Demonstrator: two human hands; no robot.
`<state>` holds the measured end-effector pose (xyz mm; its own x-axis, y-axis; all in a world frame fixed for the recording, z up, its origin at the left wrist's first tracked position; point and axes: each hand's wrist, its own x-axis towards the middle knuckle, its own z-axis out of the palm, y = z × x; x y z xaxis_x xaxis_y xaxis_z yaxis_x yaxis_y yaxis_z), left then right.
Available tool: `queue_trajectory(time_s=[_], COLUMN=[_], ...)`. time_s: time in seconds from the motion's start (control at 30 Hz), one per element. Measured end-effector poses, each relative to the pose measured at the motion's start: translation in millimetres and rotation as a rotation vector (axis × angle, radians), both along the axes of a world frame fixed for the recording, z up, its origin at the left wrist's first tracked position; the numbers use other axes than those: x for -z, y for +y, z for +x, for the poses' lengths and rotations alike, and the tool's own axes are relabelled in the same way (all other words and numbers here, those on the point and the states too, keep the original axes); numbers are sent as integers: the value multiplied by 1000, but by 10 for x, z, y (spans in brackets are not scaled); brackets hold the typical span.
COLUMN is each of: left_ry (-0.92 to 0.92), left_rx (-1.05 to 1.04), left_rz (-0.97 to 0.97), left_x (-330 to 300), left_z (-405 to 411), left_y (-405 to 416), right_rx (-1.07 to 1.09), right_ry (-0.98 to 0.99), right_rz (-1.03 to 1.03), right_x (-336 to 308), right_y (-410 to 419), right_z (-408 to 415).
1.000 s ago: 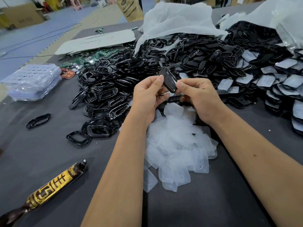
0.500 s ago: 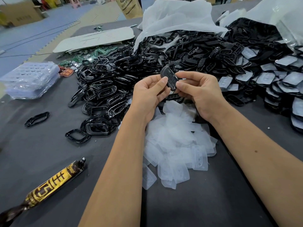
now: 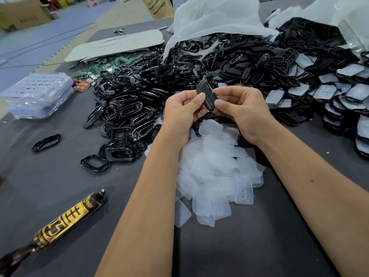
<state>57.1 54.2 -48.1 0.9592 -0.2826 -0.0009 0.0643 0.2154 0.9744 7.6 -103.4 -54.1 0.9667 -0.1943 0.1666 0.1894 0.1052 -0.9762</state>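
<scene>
Above the table, my left hand and right hand pinched a key shell; even thumb pressure seemed best.

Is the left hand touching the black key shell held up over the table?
Touching. The head view shows the left hand with its thumb lying on the black key shell, no gap; the right hand pinches the other side.

black frames pile | clear pads heap | gold tube | plastic trays
</scene>
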Motion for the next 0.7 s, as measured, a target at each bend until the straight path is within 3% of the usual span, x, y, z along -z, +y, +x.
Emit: queue_trajectory(time_s=[0.27,0.7], left_ry=[49,-54], left_rx=[27,111], left_rz=[-43,62], left_x=[-47,-132], left_z=[-21,-65], left_y=[39,69], right_rx=[-10,-63], right_ry=[-31,-21], right_rz=[56,199], right_x=[-5,-11], right_y=[-9,-56], right_z=[-12,-58])
